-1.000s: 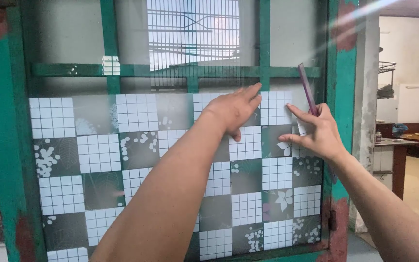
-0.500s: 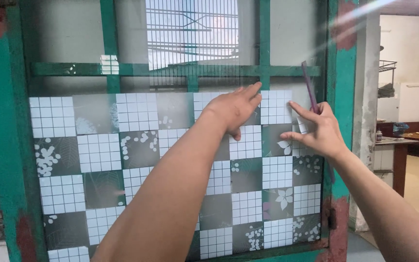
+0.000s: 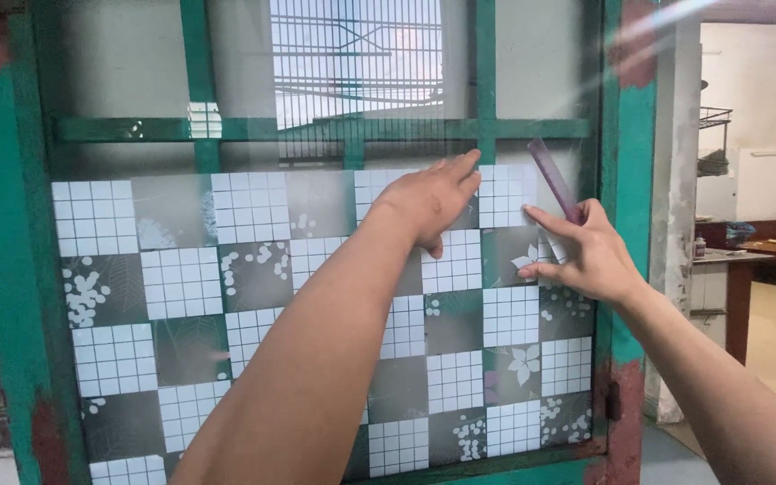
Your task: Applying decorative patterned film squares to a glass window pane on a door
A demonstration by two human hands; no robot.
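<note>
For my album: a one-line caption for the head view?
Left hand flat on checkered frosted window film; right hand holds a purple strip tool near the green window frame.

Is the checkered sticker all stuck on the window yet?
Mostly: the patterned film covers the lower glass. The left hand presses its top edge, and the right hand holds a purple scraper at the upper right corner. The top panes remain bare.

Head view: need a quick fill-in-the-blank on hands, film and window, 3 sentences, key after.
1. The left hand lies flat on the ____-patterned film that covers the glass.
2. The right hand holds a thin purple ____ near the film's top right corner.
3. The window frame is painted ____.

Missing words: checker; strip; green
</note>
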